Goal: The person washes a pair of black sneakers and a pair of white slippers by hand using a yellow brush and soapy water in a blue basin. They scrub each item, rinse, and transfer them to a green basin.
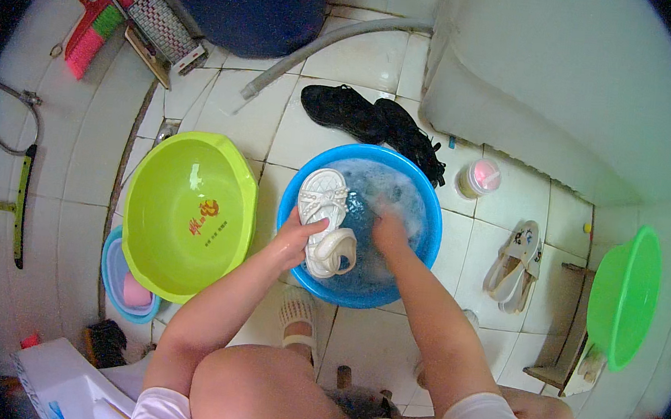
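Note:
My left hand (293,239) grips a white sandal (321,217) by its side, thumb on the insole. Its front strap carries a bow and beads, and a second strap loops round the heel. The sandal is held above the left part of a blue plastic basin (433,234). Soapy water (358,284) with white foam fills much of the basin. My right hand (390,234) dips into the water at the basin's right side. Its fingers are under the surface and foam, so whether they hold anything is hidden.
Left of the blue basin stands a yellow-green basin (193,180). A pair of black shoes (345,112) lies just behind, below a grey hose (339,43). To the right are a lidded tub (478,178), white sandals (515,266) and a green basin (624,298) against the wall.

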A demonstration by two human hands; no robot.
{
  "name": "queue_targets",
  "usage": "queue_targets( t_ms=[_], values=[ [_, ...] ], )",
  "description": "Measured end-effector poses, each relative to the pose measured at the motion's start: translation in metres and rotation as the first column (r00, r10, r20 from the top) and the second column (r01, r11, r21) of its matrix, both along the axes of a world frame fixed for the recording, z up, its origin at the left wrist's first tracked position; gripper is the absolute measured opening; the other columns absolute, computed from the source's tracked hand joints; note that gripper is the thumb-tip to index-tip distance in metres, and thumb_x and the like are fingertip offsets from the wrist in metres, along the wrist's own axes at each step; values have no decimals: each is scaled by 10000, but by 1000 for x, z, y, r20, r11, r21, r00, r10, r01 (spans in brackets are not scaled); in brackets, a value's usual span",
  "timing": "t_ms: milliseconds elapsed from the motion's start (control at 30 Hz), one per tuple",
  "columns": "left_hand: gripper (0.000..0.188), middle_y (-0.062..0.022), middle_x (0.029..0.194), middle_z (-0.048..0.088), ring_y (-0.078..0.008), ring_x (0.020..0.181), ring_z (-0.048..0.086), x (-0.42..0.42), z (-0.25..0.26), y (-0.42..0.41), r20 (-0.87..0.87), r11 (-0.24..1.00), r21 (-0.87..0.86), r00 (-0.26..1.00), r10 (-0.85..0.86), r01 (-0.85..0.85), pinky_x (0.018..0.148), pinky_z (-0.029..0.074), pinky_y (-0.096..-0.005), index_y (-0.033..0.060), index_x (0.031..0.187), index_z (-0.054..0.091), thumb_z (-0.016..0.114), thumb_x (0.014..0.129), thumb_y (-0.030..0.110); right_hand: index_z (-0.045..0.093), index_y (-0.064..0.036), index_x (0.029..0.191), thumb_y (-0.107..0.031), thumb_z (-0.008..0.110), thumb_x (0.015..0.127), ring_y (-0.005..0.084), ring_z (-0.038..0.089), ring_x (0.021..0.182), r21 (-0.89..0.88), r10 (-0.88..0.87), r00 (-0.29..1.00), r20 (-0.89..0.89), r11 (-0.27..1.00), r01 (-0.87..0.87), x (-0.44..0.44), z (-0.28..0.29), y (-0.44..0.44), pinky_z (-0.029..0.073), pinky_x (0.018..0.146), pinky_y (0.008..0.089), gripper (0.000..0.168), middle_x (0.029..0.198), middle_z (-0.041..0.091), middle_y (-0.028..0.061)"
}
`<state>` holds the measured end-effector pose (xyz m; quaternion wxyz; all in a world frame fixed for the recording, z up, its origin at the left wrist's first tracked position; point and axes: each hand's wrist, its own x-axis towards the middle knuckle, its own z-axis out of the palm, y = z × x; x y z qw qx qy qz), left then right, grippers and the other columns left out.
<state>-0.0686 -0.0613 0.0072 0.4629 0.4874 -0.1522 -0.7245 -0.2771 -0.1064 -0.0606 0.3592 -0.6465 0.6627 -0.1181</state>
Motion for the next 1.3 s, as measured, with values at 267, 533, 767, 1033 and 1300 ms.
queue_targets(
  t_ms=[267, 533, 767, 1033, 1300],
  values=[
    [515, -117, 1262, 532, -244, 1156, 529, -25, -6, -7, 189, 987, -159, 982, -1, 31, 968, 444, -370, 58, 1357, 361, 568, 889, -2, 317, -325, 1457, -223, 420, 972, 429, 586, 958, -118, 306, 949, -81, 942, -314, 52, 103, 33, 488, 819, 500, 506, 1178, 516, 259],
    [508, -102, 1293, 535, -232, 1168, 527, -8, -13, 2, 288, 985, -165, 953, 89, -42, 998, 419, -352, 49, 1354, 388, 574, 885, -8, 319, -305, 1456, -227, 422, 981, 419, 613, 812, -89, 159, 987, 12, 984, -157, 48, 103, 16, 497, 707, 501, 493, 1045, 560, 247],
    [508, -99, 1263, 547, -225, 1159, 529, -31, -10, 9, 283, 992, -125, 958, 57, -22, 983, 428, -348, 49, 1349, 394, 565, 878, -32, 337, -276, 1451, -226, 414, 981, 414, 615, 798, 31, 100, 993, -60, 995, -98, 14, 56, -10, 502, 707, 503, 479, 1062, 575, 239],
    [486, -121, 1263, 545, -217, 1138, 538, -22, -3, 4, 316, 997, -70, 948, 32, -10, 962, 440, -341, 28, 1318, 418, 556, 858, -43, 273, -296, 1470, -245, 412, 983, 415, 613, 921, -66, 367, 921, -126, 924, -377, 57, 106, 23, 488, 807, 515, 509, 1038, 585, 204],
    [498, -124, 1227, 574, -221, 1094, 567, -8, -9, -4, 273, 999, -49, 962, 22, -9, 945, 453, -349, 33, 1315, 418, 629, 864, 41, 202, -265, 1492, -215, 464, 945, 415, 615, 998, 69, 135, 973, -190, 990, -123, 3, 45, 2, 519, 813, 511, 609, 1316, 442, 290]
  ],
)
